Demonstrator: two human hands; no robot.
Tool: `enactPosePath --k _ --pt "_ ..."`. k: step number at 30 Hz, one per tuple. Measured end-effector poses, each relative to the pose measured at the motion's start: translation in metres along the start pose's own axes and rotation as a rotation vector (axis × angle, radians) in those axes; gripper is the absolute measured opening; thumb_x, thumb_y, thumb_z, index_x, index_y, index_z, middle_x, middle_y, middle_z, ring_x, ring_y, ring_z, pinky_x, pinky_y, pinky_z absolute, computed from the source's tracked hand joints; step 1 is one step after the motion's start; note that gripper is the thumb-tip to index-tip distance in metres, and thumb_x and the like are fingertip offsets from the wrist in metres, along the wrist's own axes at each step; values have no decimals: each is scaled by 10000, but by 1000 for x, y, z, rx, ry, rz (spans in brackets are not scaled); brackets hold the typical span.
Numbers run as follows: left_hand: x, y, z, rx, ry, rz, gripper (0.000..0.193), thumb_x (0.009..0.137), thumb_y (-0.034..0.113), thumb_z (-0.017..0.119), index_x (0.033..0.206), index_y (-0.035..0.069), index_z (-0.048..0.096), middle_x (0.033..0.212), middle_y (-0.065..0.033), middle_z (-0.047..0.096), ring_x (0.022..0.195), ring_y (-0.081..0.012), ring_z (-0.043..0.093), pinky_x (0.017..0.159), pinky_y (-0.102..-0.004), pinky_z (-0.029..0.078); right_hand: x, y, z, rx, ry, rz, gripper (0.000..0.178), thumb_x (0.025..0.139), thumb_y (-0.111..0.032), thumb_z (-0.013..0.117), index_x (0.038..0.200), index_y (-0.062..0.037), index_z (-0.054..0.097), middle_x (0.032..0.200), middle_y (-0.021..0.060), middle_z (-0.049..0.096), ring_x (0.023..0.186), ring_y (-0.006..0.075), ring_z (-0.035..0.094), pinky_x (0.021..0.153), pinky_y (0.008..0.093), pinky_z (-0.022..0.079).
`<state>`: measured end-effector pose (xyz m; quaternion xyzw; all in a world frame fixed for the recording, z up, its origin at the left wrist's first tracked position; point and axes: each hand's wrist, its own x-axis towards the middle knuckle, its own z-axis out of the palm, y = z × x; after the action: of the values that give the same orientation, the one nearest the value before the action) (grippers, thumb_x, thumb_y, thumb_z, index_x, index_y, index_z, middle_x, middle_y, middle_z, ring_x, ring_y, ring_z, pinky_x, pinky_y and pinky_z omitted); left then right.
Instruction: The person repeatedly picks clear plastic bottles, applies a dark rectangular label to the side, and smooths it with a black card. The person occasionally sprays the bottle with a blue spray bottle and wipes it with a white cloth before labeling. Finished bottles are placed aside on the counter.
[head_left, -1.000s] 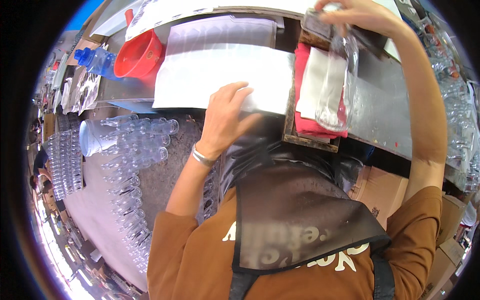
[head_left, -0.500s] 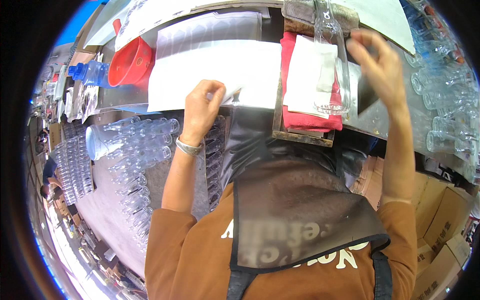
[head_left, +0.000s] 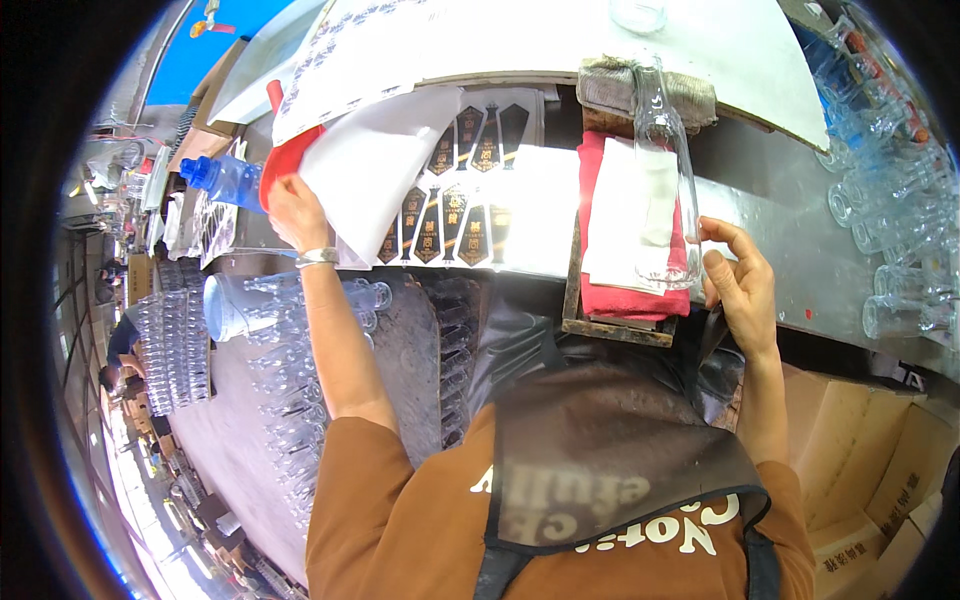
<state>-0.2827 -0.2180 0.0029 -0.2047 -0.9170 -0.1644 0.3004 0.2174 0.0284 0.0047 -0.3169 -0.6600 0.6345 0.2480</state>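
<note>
My left hand point(head_left: 298, 212) is closed in a pinch on the edge of a white paper sheet point(head_left: 372, 165), beside a red long-handled scoop point(head_left: 284, 165). Peeled back leftward, the sheet curls up over a printed sheet with dark pointed decals point(head_left: 450, 225). A clear glass bottle point(head_left: 668, 190) lies with its neck away from me and its base near. Under it are white paper point(head_left: 612, 215), a red cloth point(head_left: 592, 165) and a wooden stand point(head_left: 617, 331). My right hand point(head_left: 742, 290) is beside the bottle's base, fingers curled but apart; whether the fingertips touch the glass I cannot tell.
A rolled grey cloth point(head_left: 600, 88) lies under the bottle's neck. Blue-capped plastic bottle point(head_left: 228, 180) stands at the left. Rows of clear glassware point(head_left: 900, 300) line the right edge, others point(head_left: 285, 375) stand low left. Open cardboard boxes point(head_left: 850, 440) sit at lower right.
My left hand has moved left with the white sheet, uncovering the dark decals. My right hand has come down from beside the bottle's neck to its base. The whole view has shifted.
</note>
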Motion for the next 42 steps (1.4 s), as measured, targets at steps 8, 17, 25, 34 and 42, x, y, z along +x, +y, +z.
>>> enactPosePath --k 8,17,25,34,42 --pt "-78 119 -28 -410 -193 543 378 891 174 700 1235 32 639 1372 -166 573 1189 -362 581 983 -436 477 -3 5 -9 12 55 4 331 1012 -137 594 1294 35 580 1065 91 676 584 25 489 502 183 405" --pt "-7 37 -8 -437 -140 -66 320 948 294 654 1071 13 746 846 -148 747 725 -189 680 682 -352 518 -22 -8 -15 -13 125 -10 302 1025 -144 560 1281 10 597 1027 92 676 558 26 453 499 170 377" --pt "-89 184 -151 -560 47 413 382 831 -12 686 1212 -28 676 1225 -191 687 1105 -328 665 950 -402 524 29 -107 83 207 -327 -63 511 932 -181 673 1336 92 521 1144 126 687 589 75 580 519 240 457" --pt "-139 178 -156 -1070 -197 605 376 829 110 756 1186 24 673 1282 -170 653 1131 -314 644 965 -413 508 87 -117 85 90 -353 -109 384 952 -154 529 1296 -2 608 961 26 670 806 65 591 700 216 473" --pt "-88 122 -70 -1989 -1074 -434 806 971 528 581 1495 -46 369 1505 -197 443 1387 -302 414 1155 -427 322 113 -122 65 185 -384 -160 494 911 -268 570 1319 9 603 760 -10 638 502 -8 494 437 137 389"
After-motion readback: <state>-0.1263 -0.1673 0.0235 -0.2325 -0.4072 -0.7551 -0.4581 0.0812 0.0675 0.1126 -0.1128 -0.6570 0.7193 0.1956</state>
